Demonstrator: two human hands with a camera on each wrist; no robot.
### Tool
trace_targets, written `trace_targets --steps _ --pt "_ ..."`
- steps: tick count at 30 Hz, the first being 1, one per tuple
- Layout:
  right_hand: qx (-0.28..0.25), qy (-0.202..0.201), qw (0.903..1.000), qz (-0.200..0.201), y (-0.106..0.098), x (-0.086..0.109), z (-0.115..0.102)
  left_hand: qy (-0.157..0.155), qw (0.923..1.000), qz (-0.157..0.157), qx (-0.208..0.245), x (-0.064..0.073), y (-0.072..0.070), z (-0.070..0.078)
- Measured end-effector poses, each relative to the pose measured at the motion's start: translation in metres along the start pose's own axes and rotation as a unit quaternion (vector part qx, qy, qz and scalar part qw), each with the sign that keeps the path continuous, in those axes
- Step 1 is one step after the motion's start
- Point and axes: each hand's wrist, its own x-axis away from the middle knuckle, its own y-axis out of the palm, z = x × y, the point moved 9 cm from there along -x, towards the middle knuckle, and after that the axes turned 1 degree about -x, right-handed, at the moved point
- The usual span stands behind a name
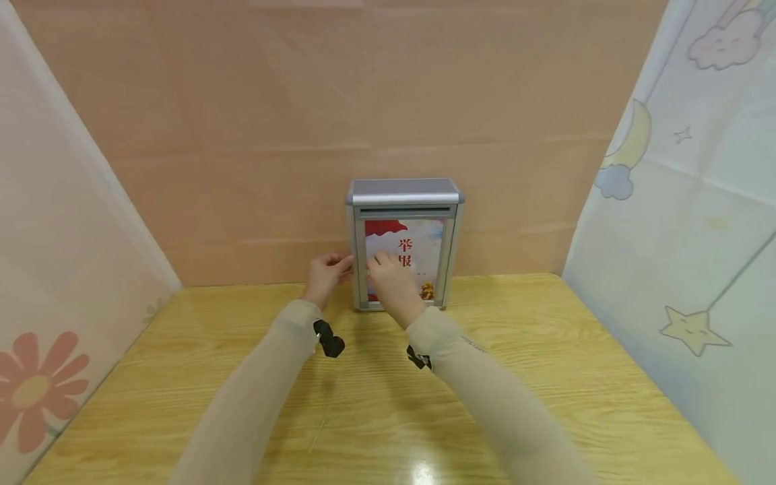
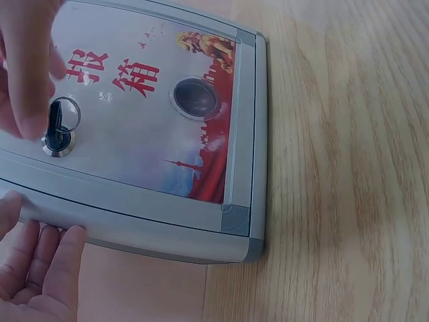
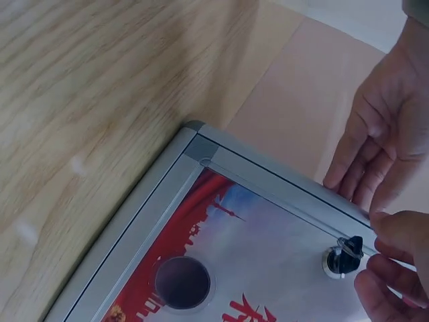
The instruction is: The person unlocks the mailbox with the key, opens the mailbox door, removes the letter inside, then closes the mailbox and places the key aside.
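Note:
A grey metal suggestion box [image 1: 403, 192] with a printed front panel stands upright against the back wall. My left hand [image 1: 326, 275] is at its left side; in the left wrist view the fingers [image 2: 62, 268] rest fairly straight along the side wall, with the thumb by the front edge. A black key [image 3: 350, 253] with a ring is in the round lock [image 2: 59, 143] on the front panel. My right hand [image 1: 391, 279] is in front of the panel, its bent fingers [image 3: 389, 282] close beside the key, apparently not gripping it.
The box stands on a wood-grain table [image 1: 515, 377]. A plain orange-brown wall sheet [image 1: 242, 101] is directly behind it. Patterned sheets flank both sides, the right one with a star [image 1: 696, 330]. A narrow slot [image 1: 405, 211] runs below the box's top.

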Motion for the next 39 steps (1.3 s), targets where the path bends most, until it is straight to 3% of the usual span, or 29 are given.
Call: trace_targets --steps 5,22,27,31,33,35,39 --pt "0.042 -0.003 0.9990 -0.016 0.005 -0.003 -0.004 0.010 0.9999 -0.006 0.007 0.001 0.005 0.003" --pt "0.062 -0.002 0.9969 -0.050 0.011 -0.003 -0.004 0.006 0.9998 -0.006 -0.019 0.001 0.003 0.003" --pt "0.038 0.001 0.9987 -0.034 0.011 -0.003 -0.001 0.007 0.9999 -0.002 -0.013 0.001 0.005 0.003" --pt "-0.042 0.058 0.9971 -0.023 0.015 -0.003 0.010 0.007 1.0000 -0.001 0.001 0.001 0.005 0.003" --pt "-0.108 0.117 0.9867 -0.030 0.020 -0.001 0.020 0.005 1.0000 0.000 0.002 0.001 0.005 0.003" --pt "-0.174 0.182 0.9672 -0.032 0.025 0.003 0.031 0.002 1.0000 -0.003 0.001 0.002 0.006 0.004" --pt "-0.288 0.293 0.9115 -0.027 0.035 0.016 0.048 -0.011 0.9999 -0.011 0.007 0.010 0.007 0.012"
